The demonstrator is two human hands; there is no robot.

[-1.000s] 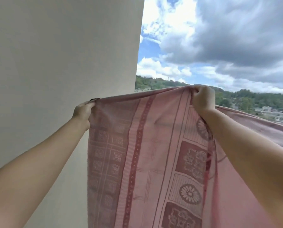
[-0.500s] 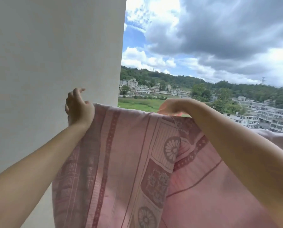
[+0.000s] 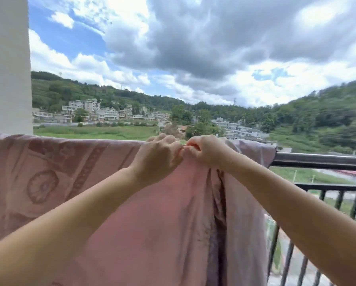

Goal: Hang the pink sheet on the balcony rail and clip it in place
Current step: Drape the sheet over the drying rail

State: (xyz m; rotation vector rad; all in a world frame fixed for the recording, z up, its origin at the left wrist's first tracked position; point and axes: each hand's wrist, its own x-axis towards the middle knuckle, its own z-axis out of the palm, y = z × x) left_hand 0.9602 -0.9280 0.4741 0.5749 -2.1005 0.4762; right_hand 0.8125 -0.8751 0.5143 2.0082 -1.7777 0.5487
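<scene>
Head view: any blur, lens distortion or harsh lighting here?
Head view: wide-angle bending curves the horizon and the dark metal balcony rail; right edge smeared with motion blur; soft daylight under cloud, no glare; both hands, left and right, and the pink patterned sheet reasonably sharp.

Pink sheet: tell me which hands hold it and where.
Both. The left hand and right hand pinch the pink sheet together at its top fold over the balcony rail.

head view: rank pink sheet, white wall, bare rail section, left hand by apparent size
1. pink sheet
2. white wall
3. bare rail section; left hand: look alike, and the hand is nearer the camera, so unranked.
</scene>
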